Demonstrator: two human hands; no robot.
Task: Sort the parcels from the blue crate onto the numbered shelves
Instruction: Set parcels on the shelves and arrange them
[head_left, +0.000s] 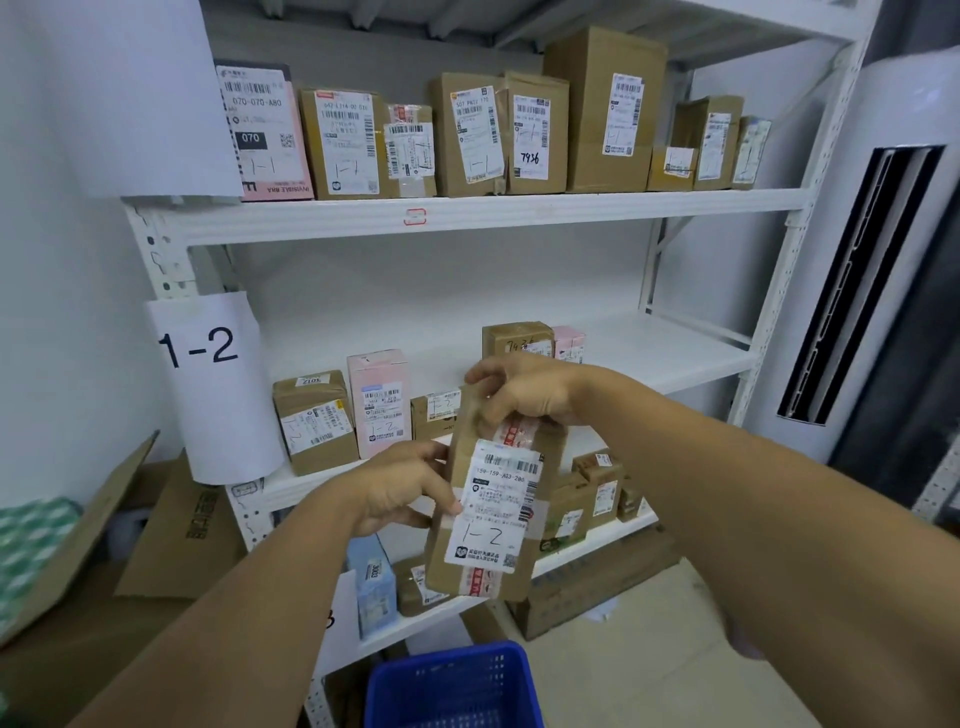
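A tall brown cardboard parcel (493, 519), its white label handwritten "1-2", is held upright in mid-air. The left hand (400, 488) grips its left edge, fingers wrapped round it. The right hand (524, 395) grasps its top end from above. Just behind it, the white middle shelf (675, 353) (tagged by a paper sign (208, 374) reading "1-2") carries several small boxes (314, 421). A blue crate (452, 686) sits on the floor (649, 649) below the hands.

left hand (400, 488): bare | right hand (524, 389): bare | left forearm (234, 597), right forearm (727, 467): bare to frame edge
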